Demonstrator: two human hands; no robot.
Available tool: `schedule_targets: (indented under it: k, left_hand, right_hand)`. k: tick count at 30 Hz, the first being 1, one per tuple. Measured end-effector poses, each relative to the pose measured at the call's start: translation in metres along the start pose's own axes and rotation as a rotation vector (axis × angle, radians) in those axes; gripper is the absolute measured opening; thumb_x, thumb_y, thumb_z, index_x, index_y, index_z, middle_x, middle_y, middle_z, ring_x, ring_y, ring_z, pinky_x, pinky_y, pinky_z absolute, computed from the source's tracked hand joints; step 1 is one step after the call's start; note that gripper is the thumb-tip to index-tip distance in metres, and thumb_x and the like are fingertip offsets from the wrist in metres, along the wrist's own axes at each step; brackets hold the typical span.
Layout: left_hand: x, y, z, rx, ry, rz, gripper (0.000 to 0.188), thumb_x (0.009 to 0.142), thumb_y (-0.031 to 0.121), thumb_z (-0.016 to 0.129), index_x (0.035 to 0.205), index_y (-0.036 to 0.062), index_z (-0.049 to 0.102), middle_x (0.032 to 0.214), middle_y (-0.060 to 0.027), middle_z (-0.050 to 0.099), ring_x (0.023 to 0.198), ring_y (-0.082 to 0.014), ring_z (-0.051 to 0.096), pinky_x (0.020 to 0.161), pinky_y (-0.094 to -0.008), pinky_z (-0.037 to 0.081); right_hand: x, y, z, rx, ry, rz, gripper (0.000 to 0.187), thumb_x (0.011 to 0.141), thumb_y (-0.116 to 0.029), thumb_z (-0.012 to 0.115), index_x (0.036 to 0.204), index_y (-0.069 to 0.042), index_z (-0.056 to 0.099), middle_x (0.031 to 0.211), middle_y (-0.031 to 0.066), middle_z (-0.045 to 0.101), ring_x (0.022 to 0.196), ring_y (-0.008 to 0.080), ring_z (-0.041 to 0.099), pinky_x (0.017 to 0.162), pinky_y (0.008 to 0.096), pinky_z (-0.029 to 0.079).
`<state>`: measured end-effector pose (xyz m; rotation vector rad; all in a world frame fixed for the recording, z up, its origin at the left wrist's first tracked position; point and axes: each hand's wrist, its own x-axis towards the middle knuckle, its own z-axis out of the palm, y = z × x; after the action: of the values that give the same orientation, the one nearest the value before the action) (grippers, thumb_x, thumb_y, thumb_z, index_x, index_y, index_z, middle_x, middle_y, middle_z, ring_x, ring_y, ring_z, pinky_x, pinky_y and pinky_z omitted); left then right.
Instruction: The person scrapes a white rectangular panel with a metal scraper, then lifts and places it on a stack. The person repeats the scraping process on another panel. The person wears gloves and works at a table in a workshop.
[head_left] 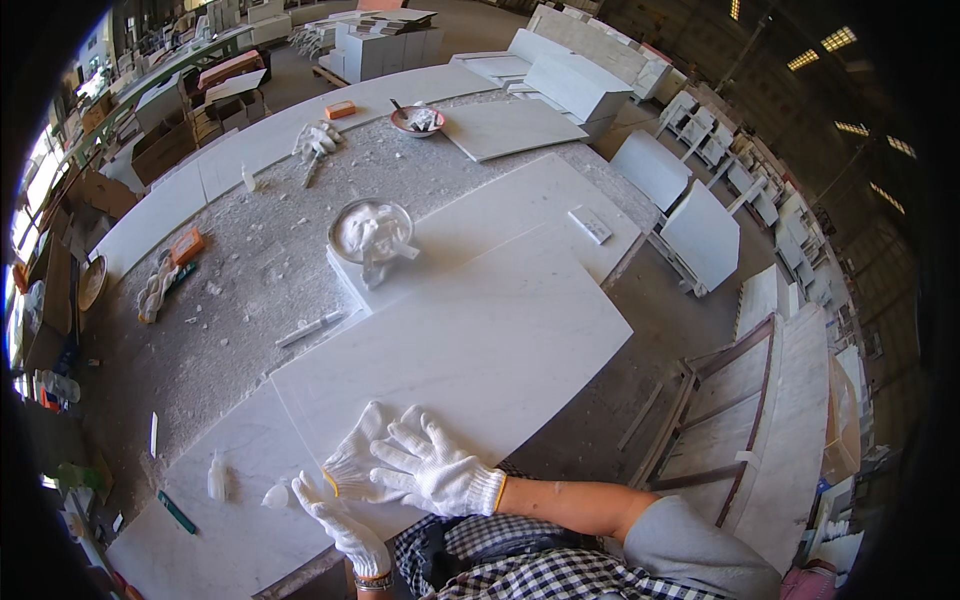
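Both my hands wear white knit gloves with yellow cuff edging. My right hand (437, 468) has its fingers spread over a loose white knit glove (357, 452), which lies on the pale marble slab (480, 335). My left hand (341, 527), fingers stretched out, rests low by the slab's near edge, just left of that glove. A small whitish translucent piece (276, 496) sits beside its fingertips. Further left lie a small clear bottle (218, 476) and a dark green slim tool (177, 511).
Beyond the slab stands a bowl of white material (370, 232) with a crumpled wrap. A small white box (590, 225) lies on the far slab. The dusty grey worktop (250, 290) carries chips, an orange box (187, 245) and a red-rimmed bowl (417, 121). Stone slabs (700, 235) stand at right.
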<state>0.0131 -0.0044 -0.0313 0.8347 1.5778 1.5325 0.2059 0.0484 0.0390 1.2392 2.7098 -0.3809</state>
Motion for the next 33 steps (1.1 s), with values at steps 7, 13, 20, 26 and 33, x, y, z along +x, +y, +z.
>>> schedule_targets:
  k: [7, 13, 20, 26, 33]
  left_hand:
    - [0.007, 0.004, 0.001, 0.184, -0.165, -0.038, 0.08, 0.112, 0.058, 0.025, 0.163, -0.0037, 0.019, 0.172, -0.0157, 0.017, 0.159, -0.0283, 0.018, 0.129, -0.0438, 0.015]
    - [0.009, 0.01, -0.002, 0.299, -0.206, 0.021, 0.066, 0.113, 0.041, 0.037, 0.16, -0.0043, 0.026, 0.168, -0.0209, 0.026, 0.154, -0.032, 0.027, 0.127, -0.0438, 0.021]
    - [0.008, 0.011, 0.0, 0.448, -0.208, 0.091, 0.057, 0.115, 0.032, 0.037, 0.157, -0.0053, 0.029, 0.165, -0.0208, 0.026, 0.151, -0.0303, 0.026, 0.126, -0.0434, 0.019]
    - [0.012, 0.017, -0.001, 0.235, -0.108, -0.222, 0.058, 0.111, 0.039, 0.046, 0.154, -0.001, 0.041, 0.148, -0.0126, 0.05, 0.132, -0.0208, 0.049, 0.112, -0.035, 0.038]
    - [0.032, 0.046, 0.005, 0.039, -0.129, -0.346, 0.027, 0.104, 0.019, 0.061, 0.121, -0.0013, 0.065, 0.096, 0.0038, 0.058, 0.088, -0.0069, 0.048, 0.08, -0.0261, 0.042]
  right_hand:
    - [-0.165, 0.228, 0.014, -0.3, 0.508, 0.984, 0.051, 0.102, -0.041, 0.055, 0.146, -0.015, 0.059, 0.154, 0.0157, 0.052, 0.145, 0.0449, 0.042, 0.115, 0.0564, 0.039]
    - [-0.277, 0.348, -0.007, 0.184, 0.41, 1.624, 0.057, 0.103, -0.047, 0.044, 0.113, 0.002, 0.07, 0.113, 0.0304, 0.07, 0.113, 0.0461, 0.067, 0.098, 0.0501, 0.053]
    - [-0.216, 0.413, -0.094, 0.375, 0.828, 1.175, 0.074, 0.096, -0.07, 0.049, 0.132, -0.007, 0.062, 0.121, 0.0302, 0.068, 0.114, 0.0471, 0.064, 0.096, 0.0517, 0.05]
    - [-0.144, 0.381, -0.074, 0.237, 0.688, 0.971, 0.07, 0.098, -0.053, 0.062, 0.148, -0.004, 0.053, 0.141, 0.0242, 0.062, 0.129, 0.0416, 0.059, 0.109, 0.0463, 0.047]
    - [-0.144, 0.332, -0.036, 0.28, 0.428, 1.151, 0.069, 0.097, -0.053, 0.065, 0.141, 0.0, 0.055, 0.139, 0.0279, 0.061, 0.13, 0.042, 0.058, 0.109, 0.0465, 0.046]
